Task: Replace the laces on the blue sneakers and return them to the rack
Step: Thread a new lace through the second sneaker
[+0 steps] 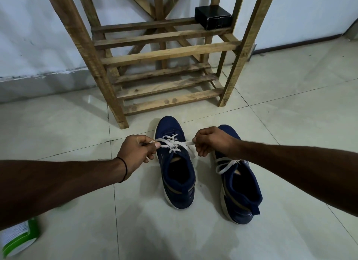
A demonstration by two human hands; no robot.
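Two blue sneakers stand side by side on the tiled floor, toes toward the rack. The left sneaker [177, 172] carries a white lace [174, 144] crossed over its tongue. My left hand [136, 153] pinches one end of that lace and my right hand [213, 141] pinches the other, pulling the ends apart sideways. The right sneaker [239, 190] has a white lace [225, 166] tied in loops; my right hand and forearm cover its toe. The wooden slatted rack [164, 52] stands just beyond the shoes against the wall.
A black box [213, 16] sits on the rack's middle shelf at the right. A green and white packet [18, 237] lies on the floor at the lower left. Pale floor tiles [290, 108] stretch to both sides of the rack.
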